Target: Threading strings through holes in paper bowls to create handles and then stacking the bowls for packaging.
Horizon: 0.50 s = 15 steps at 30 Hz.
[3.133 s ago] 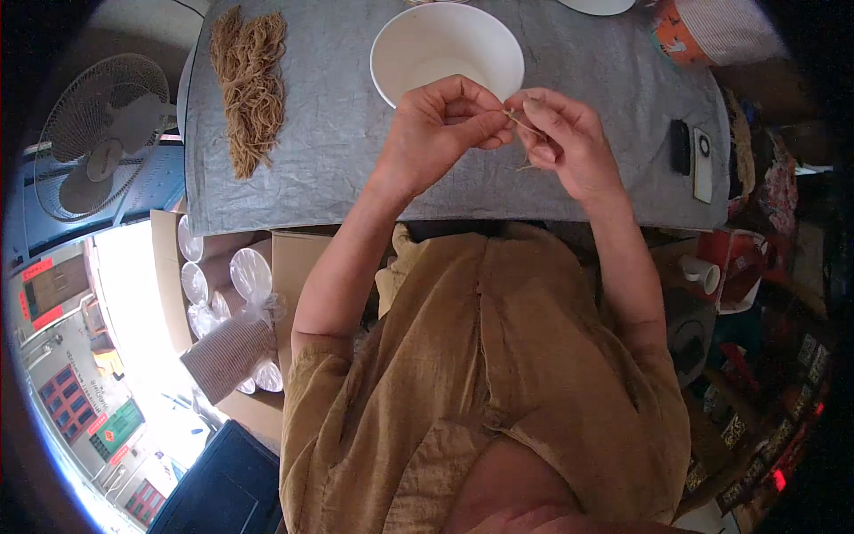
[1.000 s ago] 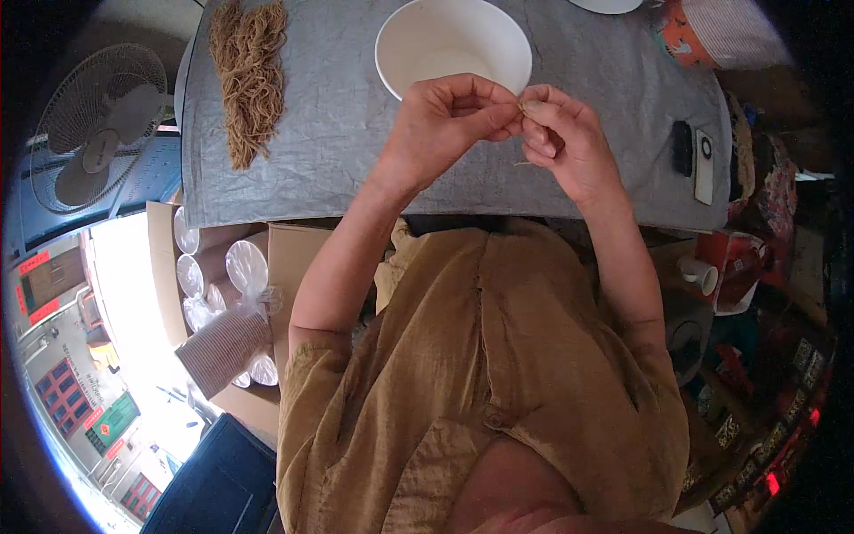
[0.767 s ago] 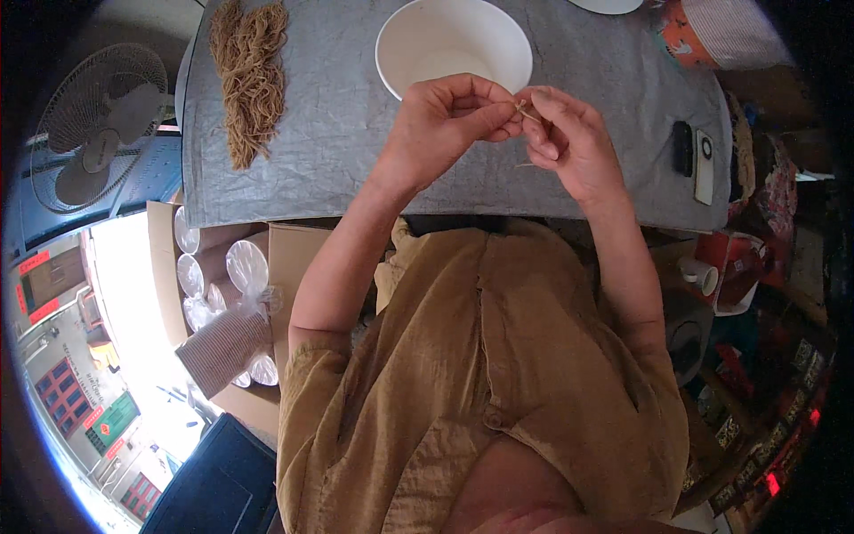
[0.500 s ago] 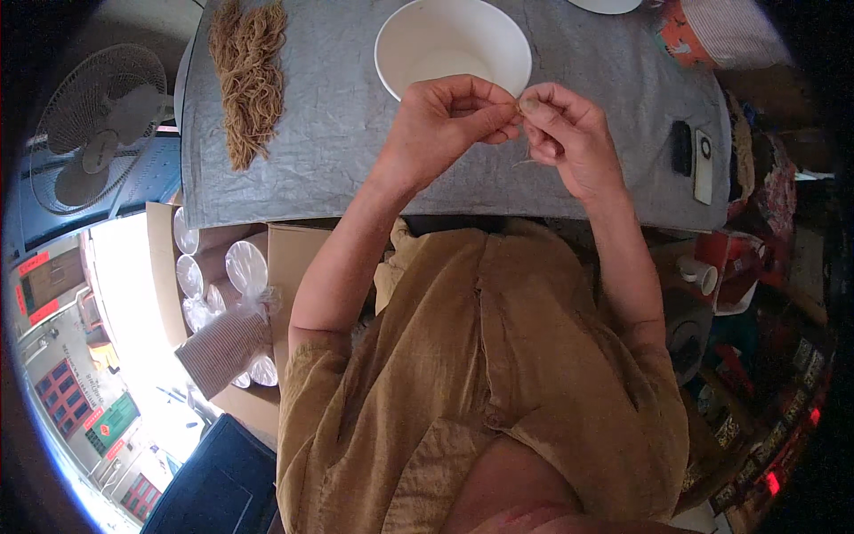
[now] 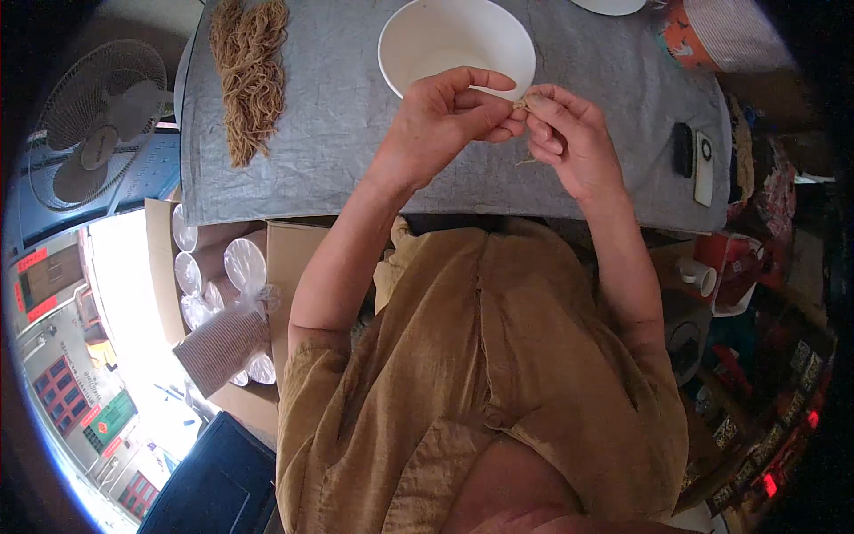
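My left hand [image 5: 442, 114] and my right hand [image 5: 574, 132] meet just over the near rim of a white bowl [image 5: 449, 40]. Between their fingertips is a small knotted bit of tan strand [image 5: 520, 105], pinched from both sides. The left index finger is lifted off, while the thumb and the fingers under it stay closed on the strand. A thin loose end hangs below the right fingers. At the far left of the table lies a bundle of similar tan, crinkled strands [image 5: 248, 84], apart from both hands.
A grey cloth covers the table [image 5: 329, 169]. Toward the right edge lie a dark handset [image 5: 682, 149] and a pale remote-like device [image 5: 704, 169]. Stacked paper cups [image 5: 725, 36] stand far right. Wrapped cups fill a cardboard box [image 5: 276, 285] at lower left, near a fan [image 5: 98, 133].
My left index finger has lifted away from the pinch, and more of the knotted strand shows between the fingertips. Both hands stay in nearly the same place.
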{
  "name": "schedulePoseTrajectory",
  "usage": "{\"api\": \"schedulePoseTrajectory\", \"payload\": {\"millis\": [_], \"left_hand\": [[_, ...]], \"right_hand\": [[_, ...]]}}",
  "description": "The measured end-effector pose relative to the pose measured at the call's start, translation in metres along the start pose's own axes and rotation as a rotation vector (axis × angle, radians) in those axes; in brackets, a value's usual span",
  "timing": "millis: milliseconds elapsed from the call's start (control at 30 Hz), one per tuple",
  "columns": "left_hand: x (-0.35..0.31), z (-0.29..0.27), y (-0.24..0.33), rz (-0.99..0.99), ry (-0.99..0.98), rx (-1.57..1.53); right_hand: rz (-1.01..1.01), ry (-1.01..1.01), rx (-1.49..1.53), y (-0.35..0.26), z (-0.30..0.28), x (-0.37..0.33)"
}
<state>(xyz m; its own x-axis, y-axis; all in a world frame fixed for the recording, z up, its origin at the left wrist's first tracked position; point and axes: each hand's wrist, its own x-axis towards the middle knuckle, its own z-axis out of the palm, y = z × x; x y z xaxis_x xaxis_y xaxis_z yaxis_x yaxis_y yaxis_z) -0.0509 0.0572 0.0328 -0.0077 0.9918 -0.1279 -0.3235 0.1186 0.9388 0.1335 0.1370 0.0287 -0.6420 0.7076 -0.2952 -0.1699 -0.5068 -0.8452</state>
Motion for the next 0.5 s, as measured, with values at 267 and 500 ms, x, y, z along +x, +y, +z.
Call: {"api": "schedulePoseTrajectory", "payload": {"millis": [267,500], "left_hand": [[0.0025,-0.0006,-0.0003,0.001,0.008,-0.004],[0.0042,0.0015,-0.0002,0.0,0.019,0.02]], "right_hand": [[-0.063,0.033,-0.022,-0.0019,0.0005,0.0025],[-0.146,0.076,-0.035,-0.0066,0.0044,0.0046]]}}
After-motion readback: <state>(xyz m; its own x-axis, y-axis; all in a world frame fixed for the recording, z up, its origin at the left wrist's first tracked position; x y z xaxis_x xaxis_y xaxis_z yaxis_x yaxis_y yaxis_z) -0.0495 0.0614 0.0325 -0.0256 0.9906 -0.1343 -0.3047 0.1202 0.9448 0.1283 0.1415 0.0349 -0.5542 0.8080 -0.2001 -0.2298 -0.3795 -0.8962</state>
